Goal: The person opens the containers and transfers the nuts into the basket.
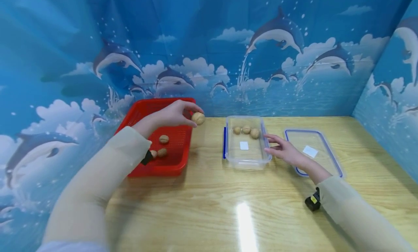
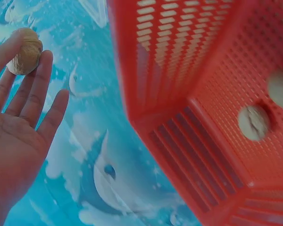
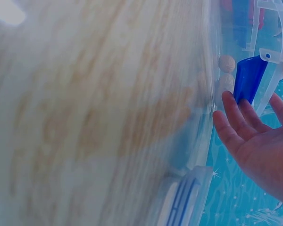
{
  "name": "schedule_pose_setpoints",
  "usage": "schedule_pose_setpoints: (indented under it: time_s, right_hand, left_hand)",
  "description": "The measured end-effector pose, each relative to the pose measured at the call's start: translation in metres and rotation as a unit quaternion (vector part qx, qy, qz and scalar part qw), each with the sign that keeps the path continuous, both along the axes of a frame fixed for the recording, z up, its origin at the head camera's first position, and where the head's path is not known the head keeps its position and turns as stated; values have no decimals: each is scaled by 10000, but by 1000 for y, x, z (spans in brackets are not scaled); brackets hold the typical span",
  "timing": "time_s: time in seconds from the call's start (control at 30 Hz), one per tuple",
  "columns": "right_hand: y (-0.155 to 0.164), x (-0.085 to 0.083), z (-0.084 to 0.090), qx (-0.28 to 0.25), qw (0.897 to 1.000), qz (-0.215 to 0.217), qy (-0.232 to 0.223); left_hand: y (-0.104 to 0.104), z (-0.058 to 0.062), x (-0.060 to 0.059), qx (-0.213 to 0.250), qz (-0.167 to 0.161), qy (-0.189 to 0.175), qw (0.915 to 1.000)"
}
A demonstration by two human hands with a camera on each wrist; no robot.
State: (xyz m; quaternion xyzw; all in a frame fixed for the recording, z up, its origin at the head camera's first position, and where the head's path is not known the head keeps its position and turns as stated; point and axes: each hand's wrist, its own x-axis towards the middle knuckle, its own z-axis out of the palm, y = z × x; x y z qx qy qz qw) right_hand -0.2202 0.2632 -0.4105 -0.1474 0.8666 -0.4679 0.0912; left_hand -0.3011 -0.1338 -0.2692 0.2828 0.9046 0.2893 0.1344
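At the right rim of the red basket (image 1: 156, 165), my left hand (image 1: 169, 116) pinches a walnut (image 1: 198, 118) between thumb and fingertips, lifted above the table (image 1: 209, 208) just past the basket's edge; the left wrist view shows the same walnut (image 2: 25, 56) held high at the fingertips (image 2: 40, 70), the other fingers straight and the palm bare. Behind and below that hand, three more walnuts lie on the mesh floor of the basket, one (image 1: 164, 138) apart toward the middle and two (image 1: 162, 152) close together near the sleeve.

Across the table, my right hand (image 1: 282, 148) rests with fingers straight and slightly spread, holding nothing, its fingertips against the right wall of the clear plastic container (image 1: 246, 161). From the right wrist view the fingertips (image 3: 231, 108) sit just beside the container's blue clip (image 3: 247, 80). Three walnuts (image 1: 246, 130) lie in a row at the far end of the container, and a white square label shows through its floor.

Just right of that hand, the blue-rimmed clear lid (image 1: 321, 143) lies flat on the table, bearing its own white label. Dolphin-printed blue panels (image 1: 277, 45) wall off the far and side edges of the table.
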Motion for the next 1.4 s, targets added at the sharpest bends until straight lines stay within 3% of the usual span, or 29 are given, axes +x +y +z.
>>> schedule_pose_setpoints:
  time_s: [0.2, 0.5, 0.73, 1.1, 1.4]
  right_hand:
    - [-1, 1, 2, 11, 10000, -45, -30]
    - [-1, 0, 1, -37, 9999, -59, -156]
    - [-1, 0, 1, -37, 9999, -43, -108]
    - [-1, 0, 2, -7, 10000, -52, -83]
    - [-1, -1, 1, -13, 10000, -46, 20]
  left_hand:
    - [-39, -2, 9, 233, 426, 77, 9988]
    - [-86, -16, 19, 405, 592, 154, 9973]
    - [-113, -24, 27, 134, 714, 53, 9973]
    - [-145, -40, 20, -210, 793, -169, 9965]
    - [-168, -55, 23, -559, 1022, -392, 9924]
